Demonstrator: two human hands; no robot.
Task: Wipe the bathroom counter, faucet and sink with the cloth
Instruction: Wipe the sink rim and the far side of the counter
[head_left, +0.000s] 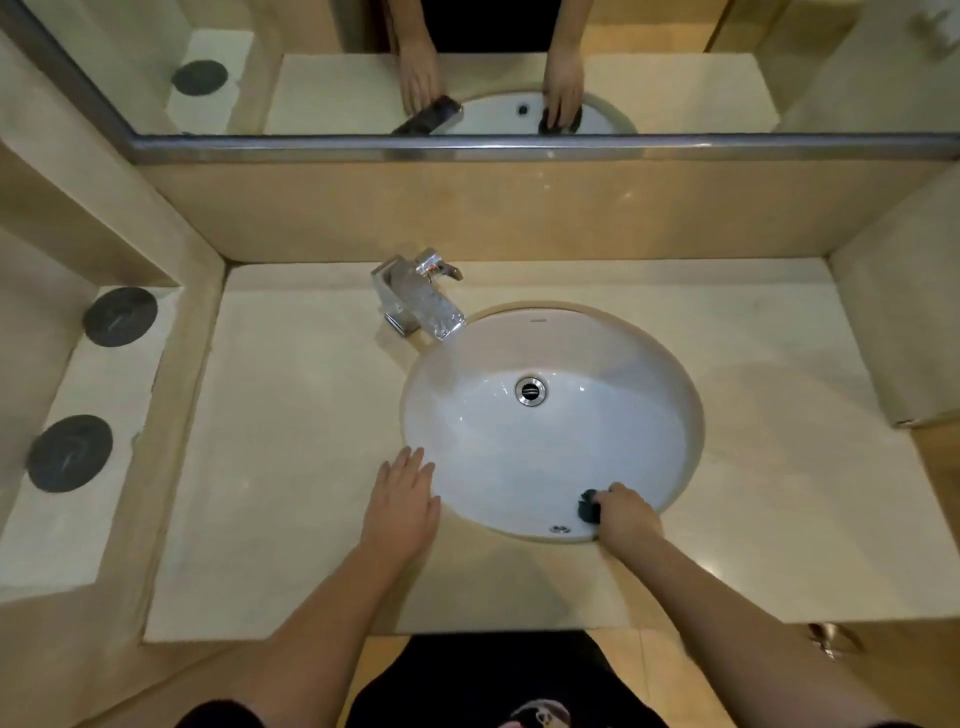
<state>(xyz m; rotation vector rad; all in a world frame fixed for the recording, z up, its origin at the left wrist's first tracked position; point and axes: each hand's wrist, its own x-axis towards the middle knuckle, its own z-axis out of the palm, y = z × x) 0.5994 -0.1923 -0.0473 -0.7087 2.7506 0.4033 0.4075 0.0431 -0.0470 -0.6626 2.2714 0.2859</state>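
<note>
Head view shows the right hand (626, 514) gripping a small dark bunched cloth (588, 506) against the near right inner wall of the round white ceramic sink (519, 467), so the unwiped bowl lies ahead and to the left of it. The left hand (402, 499) rests spread flat on the cream stone counter (291, 441), fingertips at the sink's near left rim. Across the bowl, the square chrome faucet (421, 299) stands at the far left, its spout angled toward the steel drain (531, 389); nothing blocks the sweep.
</note>
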